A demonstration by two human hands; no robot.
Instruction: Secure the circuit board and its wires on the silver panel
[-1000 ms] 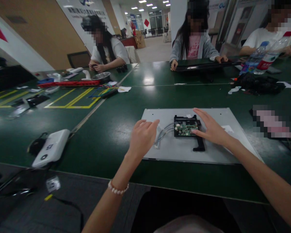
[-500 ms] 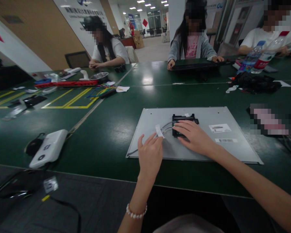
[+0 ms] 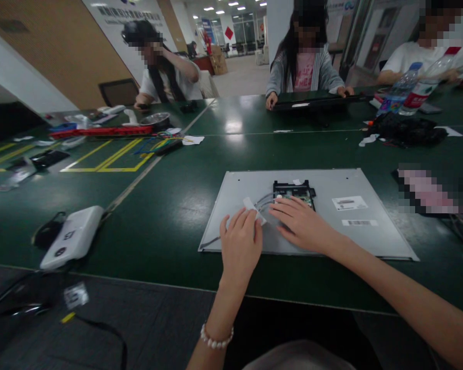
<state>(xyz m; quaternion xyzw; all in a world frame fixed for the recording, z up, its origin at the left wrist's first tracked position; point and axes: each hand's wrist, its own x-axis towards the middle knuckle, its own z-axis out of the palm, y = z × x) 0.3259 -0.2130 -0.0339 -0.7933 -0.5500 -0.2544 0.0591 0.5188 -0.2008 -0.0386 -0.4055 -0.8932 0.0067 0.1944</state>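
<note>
A flat grey metal panel point(image 3: 316, 246) lies on the green table in front of me. Near its middle sits a black frame point(image 3: 292, 184) with a circuit board point(image 3: 301, 195) partly showing in it. Grey cables point(image 3: 265, 199) run left from the frame, under a white tape strip point(image 3: 249, 203). My left hand point(image 3: 239, 246) rests over the tape and cables, fingers stretched forward; what its fingertips touch is partly hidden. With fingers spread, my right hand point(image 3: 303, 223) lies over the frame's lower edge and the cable ends. It covers part of the board.
A white device point(image 3: 74, 237) stands left near the table edge, beside a black round object point(image 3: 49, 230). To the right is a blurred-out phone-like object point(image 3: 428, 192). Bottles point(image 3: 420, 92) and a black bag point(image 3: 409, 129) lie farther back. Several people sit across the table.
My left hand has shifted, its fingers now spread over the tape instead of bunched on it. My right hand slid slightly down and left, baring more of the board. A person opposite raised an arm.
</note>
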